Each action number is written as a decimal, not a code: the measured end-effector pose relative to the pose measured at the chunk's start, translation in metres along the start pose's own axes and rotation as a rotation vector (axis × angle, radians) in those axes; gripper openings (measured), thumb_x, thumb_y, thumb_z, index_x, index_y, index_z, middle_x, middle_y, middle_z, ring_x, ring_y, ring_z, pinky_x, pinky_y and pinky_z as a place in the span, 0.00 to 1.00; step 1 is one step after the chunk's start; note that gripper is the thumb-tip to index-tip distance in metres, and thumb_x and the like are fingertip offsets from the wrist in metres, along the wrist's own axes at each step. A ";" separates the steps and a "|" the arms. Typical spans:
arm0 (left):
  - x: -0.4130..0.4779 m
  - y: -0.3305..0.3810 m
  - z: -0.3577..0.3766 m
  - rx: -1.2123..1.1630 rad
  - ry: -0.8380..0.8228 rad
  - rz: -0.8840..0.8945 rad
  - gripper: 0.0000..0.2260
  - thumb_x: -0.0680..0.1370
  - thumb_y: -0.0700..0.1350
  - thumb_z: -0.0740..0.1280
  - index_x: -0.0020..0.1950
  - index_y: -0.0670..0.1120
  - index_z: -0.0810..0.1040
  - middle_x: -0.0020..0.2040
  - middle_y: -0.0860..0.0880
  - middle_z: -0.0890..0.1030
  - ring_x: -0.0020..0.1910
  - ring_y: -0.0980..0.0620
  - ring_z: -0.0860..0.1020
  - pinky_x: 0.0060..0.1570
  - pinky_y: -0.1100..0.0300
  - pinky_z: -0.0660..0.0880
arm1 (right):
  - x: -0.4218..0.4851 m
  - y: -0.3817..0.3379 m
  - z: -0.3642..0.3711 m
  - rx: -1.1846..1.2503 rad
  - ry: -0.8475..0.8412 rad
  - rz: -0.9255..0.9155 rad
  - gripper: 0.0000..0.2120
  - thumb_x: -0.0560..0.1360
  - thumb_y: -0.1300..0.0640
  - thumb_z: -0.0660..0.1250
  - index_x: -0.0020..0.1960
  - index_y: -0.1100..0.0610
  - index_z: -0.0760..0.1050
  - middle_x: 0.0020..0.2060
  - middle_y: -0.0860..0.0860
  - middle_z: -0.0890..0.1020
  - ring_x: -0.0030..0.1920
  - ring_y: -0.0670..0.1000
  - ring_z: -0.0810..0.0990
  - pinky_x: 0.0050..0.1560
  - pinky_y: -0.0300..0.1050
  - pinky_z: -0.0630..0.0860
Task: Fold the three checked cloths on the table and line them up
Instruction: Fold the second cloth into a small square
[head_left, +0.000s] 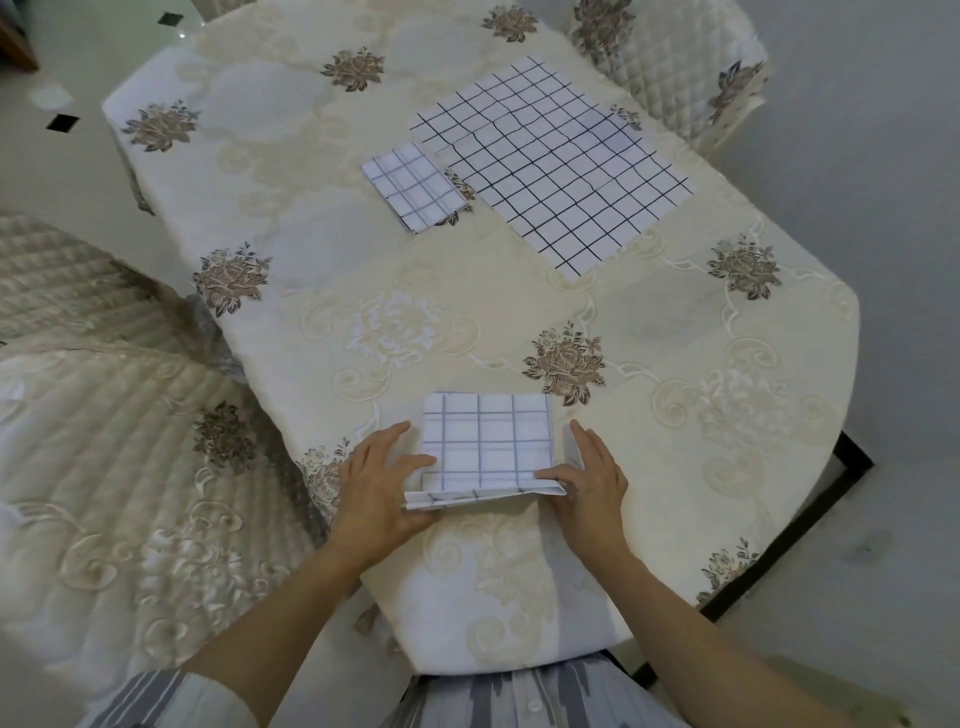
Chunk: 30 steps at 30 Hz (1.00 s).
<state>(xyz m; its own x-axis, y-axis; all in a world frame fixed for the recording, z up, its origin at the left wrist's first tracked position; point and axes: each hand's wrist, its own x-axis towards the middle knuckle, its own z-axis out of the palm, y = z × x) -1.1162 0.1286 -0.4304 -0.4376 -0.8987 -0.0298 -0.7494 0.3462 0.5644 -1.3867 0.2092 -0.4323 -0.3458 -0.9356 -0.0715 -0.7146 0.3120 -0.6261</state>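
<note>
A folded white cloth with grey-blue checks (485, 441) lies near the table's front edge. My left hand (376, 486) pinches its near left corner, thumb on top. My right hand (589, 475) pinches the near right corner the same way, fingers stretched along the cloth's right side. The near edge shows several lifted layers. A second small folded checked cloth (413, 187) lies at mid-table, further back. Right beside it a large white cloth with black checks (553, 163) is spread flat, unfolded.
The table wears a cream embroidered tablecloth (675, 389) with brown flower motifs. A quilted chair (675, 67) stands at the far right corner, and a quilted cushioned seat (104, 415) is close on the left. The table's right edge drops to a pale floor.
</note>
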 end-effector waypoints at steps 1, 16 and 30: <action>0.001 0.001 0.000 0.007 -0.001 -0.010 0.26 0.62 0.64 0.76 0.57 0.59 0.80 0.74 0.50 0.67 0.71 0.43 0.63 0.62 0.43 0.63 | 0.000 0.000 0.000 -0.001 -0.004 0.011 0.09 0.71 0.55 0.66 0.44 0.44 0.84 0.73 0.56 0.68 0.74 0.60 0.63 0.64 0.55 0.56; 0.015 0.015 0.007 -0.062 0.069 -0.217 0.06 0.71 0.51 0.76 0.37 0.53 0.82 0.74 0.54 0.67 0.73 0.46 0.60 0.64 0.45 0.57 | 0.009 -0.013 -0.011 -0.015 -0.012 0.180 0.12 0.71 0.49 0.74 0.34 0.52 0.76 0.78 0.53 0.57 0.77 0.54 0.53 0.69 0.53 0.53; 0.027 0.041 0.010 -0.094 0.133 -0.464 0.13 0.75 0.52 0.69 0.31 0.50 0.79 0.76 0.54 0.64 0.75 0.47 0.57 0.70 0.44 0.53 | 0.019 -0.022 -0.012 -0.004 -0.057 0.318 0.09 0.72 0.48 0.71 0.39 0.52 0.80 0.79 0.51 0.53 0.78 0.51 0.48 0.70 0.51 0.49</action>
<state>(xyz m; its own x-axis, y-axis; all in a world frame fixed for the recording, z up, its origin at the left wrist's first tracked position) -1.1639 0.1216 -0.4164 0.0037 -0.9810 -0.1941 -0.7999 -0.1194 0.5882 -1.3852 0.1862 -0.4104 -0.5176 -0.7986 -0.3070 -0.5786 0.5911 -0.5621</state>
